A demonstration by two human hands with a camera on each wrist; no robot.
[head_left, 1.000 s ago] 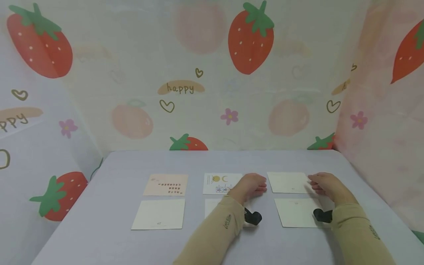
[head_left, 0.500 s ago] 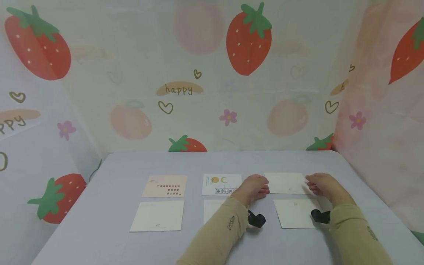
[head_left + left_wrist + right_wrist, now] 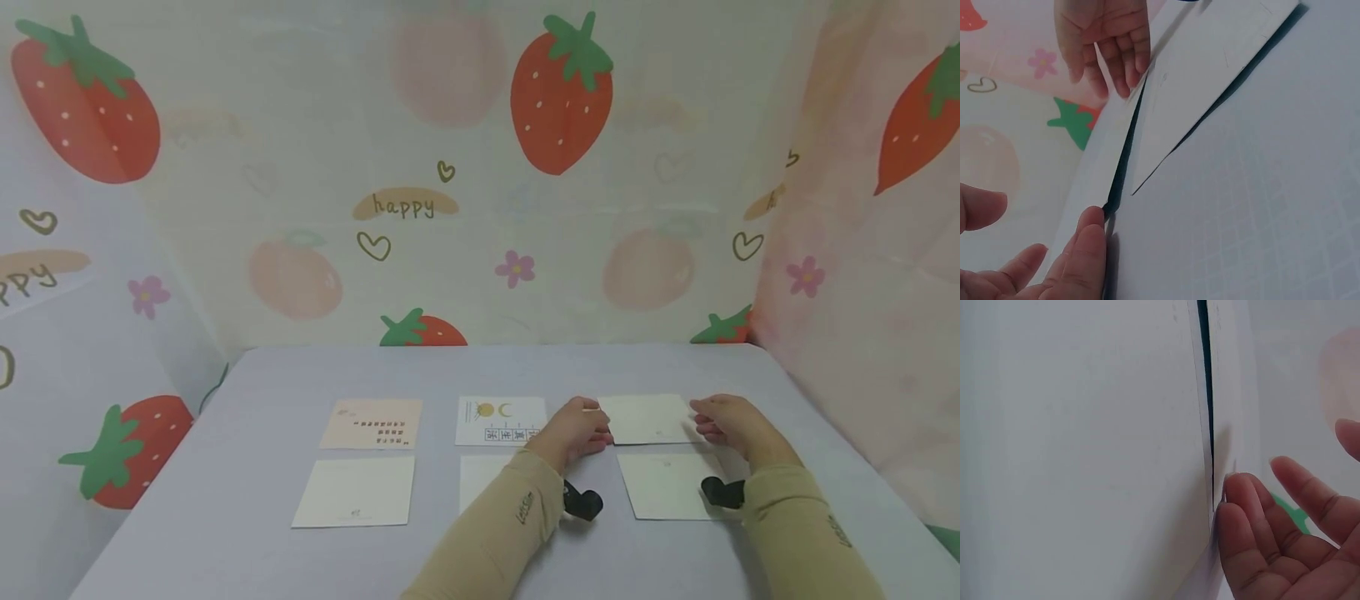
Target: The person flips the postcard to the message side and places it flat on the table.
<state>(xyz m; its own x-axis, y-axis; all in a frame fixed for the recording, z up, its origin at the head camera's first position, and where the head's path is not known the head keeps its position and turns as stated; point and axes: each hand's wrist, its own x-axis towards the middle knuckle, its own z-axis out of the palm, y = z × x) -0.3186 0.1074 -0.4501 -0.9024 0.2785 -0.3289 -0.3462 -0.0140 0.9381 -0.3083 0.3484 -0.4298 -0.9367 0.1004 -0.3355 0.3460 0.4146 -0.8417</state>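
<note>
A blank cream card (image 3: 647, 419) lies in the back row on the right, between my two hands. My left hand (image 3: 573, 433) is at its left edge, fingers extended and thumb held apart; in the left wrist view its fingertips (image 3: 1092, 234) are right at the card's corner. On the opposite side, my right hand (image 3: 738, 425) has its fingertips at the right edge, with the thumb apart too. In the right wrist view, fingertips (image 3: 1233, 512) meet the edge beside the narrow gap between the cards. A second cream card (image 3: 667, 487) lies in front, partly under my right wrist.
A pink card with text (image 3: 371, 423) and a cream card (image 3: 354, 492) lie at the left. In the middle are a sun-and-moon card (image 3: 501, 415) and a white card (image 3: 480, 477), mostly hidden by my left sleeve. Strawberry-printed curtains (image 3: 487, 208) surround the white table (image 3: 225, 550).
My left hand has moved slightly right, closing the gap to the back right card's left edge. My right hand has stayed by its right edge. The head view has shifted a little.
</note>
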